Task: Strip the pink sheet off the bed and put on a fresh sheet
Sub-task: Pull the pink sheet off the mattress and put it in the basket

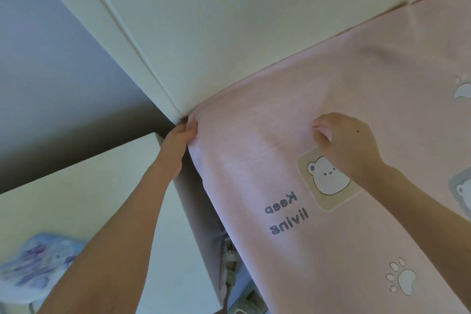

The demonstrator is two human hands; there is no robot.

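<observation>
Two hands are on the pink sheet (318,115), both yours, both bare-armed. Your left hand (178,145) is clenched on the sheet's corner, right where the bed meets the cream padded headboard (204,20); fingers (191,127) curl over the fabric edge, thumb side hidden below it. Your right hand (349,143) sits further in on the sheet's top surface, fingers bunched and pinching up a small fold of cloth, with creases radiating from the pinch.

Sheet position: still spread over the bed, its upper edge running along the base of the headboard, its left edge hanging over the mattress side. Print visible: a bear face in a tan square (328,178) partly under your right wrist, the words "Keep living" (286,214) reading upside down from your view, and a white paw print (401,278) near the lower right.

Left of the bed: a white bedside cabinet (76,186), just beside the mattress side. A blue-and-purple patterned cloth item (38,267) lies at lower left; its kind cannot be told.
</observation>
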